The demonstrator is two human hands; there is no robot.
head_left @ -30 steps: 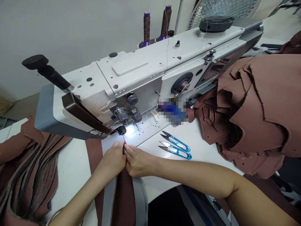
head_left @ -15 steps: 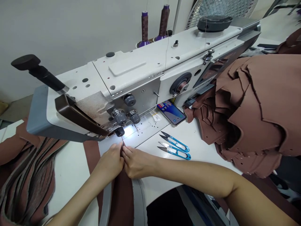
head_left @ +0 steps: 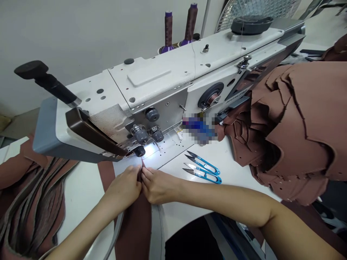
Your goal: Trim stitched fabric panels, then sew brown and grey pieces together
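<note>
Under the head of a white sewing machine [head_left: 151, 76], my left hand [head_left: 126, 184] and my right hand [head_left: 157, 186] meet, both closed. Between them they pinch the edges of reddish-brown leather pieces [head_left: 135, 220] with a grey underside. The pinched edge stands up just in front of the lit needle area, and the rest hangs down toward my lap. The needle and presser foot are mostly hidden behind the machine's head and knobs. To the right of my right hand lie two blue thread snips [head_left: 203, 169].
Stacked brown leather panels [head_left: 303, 119] cover the right side of the table. Folded leather pieces [head_left: 35, 206] lie at the left. Two brown thread cones [head_left: 168, 30] and a fan [head_left: 255, 11] stand behind the machine. A pixelated patch hides something under its arm.
The view has shifted slightly. My hands keep their pinch at the same place, while the leather hanging below them has swung a little and spread to the left.
</note>
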